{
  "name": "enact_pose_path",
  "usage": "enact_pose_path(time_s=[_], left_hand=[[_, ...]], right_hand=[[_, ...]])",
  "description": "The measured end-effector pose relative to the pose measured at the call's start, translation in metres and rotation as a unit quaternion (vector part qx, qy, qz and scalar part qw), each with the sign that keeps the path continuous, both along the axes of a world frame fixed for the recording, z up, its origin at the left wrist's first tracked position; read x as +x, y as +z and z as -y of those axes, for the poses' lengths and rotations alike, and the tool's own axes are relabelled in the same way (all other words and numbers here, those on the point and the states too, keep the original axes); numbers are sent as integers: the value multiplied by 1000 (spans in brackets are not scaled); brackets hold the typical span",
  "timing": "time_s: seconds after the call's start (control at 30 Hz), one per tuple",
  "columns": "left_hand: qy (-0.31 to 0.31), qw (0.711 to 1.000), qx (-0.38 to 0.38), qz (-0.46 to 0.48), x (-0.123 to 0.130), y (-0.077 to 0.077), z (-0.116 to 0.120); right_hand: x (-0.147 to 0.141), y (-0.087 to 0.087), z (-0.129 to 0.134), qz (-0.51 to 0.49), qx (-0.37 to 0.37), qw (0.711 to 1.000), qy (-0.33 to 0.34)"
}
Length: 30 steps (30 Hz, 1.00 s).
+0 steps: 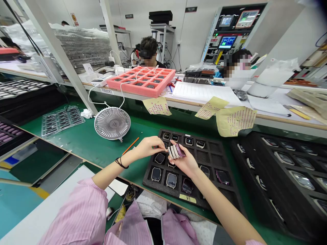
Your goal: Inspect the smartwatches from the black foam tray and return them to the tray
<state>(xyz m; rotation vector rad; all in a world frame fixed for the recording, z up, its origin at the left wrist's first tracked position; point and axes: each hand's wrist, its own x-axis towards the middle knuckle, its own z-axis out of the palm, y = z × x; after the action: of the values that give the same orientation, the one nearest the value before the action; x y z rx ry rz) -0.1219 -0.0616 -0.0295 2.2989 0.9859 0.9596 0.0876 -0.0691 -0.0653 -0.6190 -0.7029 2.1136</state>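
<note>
My right hand (187, 162) is closed around a short stack of watch cases (175, 151), several pale silver ones with a purple one at the right end. Fingertips of my left hand (152, 145) are pinched at the left end of that stack; what lies between them is too small to make out. Both hands are above a black foam tray (203, 156) whose pockets hold smartwatches, some silver and some purple. A silver-framed watch (171, 180) and a purple-framed watch (187, 185) lie in its front row. My right hand and forearm cover part of the tray.
A round grey fan (112, 123) stands left on the green bench, near an orange stick (130, 145) and a clear plastic tray (62, 120). Stacked black foam trays (283, 170) of watches rise at right. A pink foam tray (143, 80) sits on the shelf; people are behind it.
</note>
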Motion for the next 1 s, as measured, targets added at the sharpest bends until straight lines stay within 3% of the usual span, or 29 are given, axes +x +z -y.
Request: enact_pose_path(time_s=[0.07, 0.23, 0.43, 0.7, 0.8, 1.0], left_hand=[[-32, 999, 31, -5, 8, 2, 3], [-36, 997, 65, -22, 12, 9, 4], [-86, 987, 94, -102, 13, 16, 10], [-122, 932, 253, -228, 16, 16, 19], [-136, 945, 213, -208, 14, 13, 17], [-130, 989, 11, -64, 11, 2, 6]], right_hand=[[1, 1, 0, -4, 0, 1000, 21], [3, 1, 0, -1, 6, 998, 62], [2, -5, 0, -16, -1, 994, 108], [0, -9, -1, -9, -12, 991, 130], [1, -8, -1, -16, -23, 993, 118], [2, -12, 0, -10, 22, 984, 177]])
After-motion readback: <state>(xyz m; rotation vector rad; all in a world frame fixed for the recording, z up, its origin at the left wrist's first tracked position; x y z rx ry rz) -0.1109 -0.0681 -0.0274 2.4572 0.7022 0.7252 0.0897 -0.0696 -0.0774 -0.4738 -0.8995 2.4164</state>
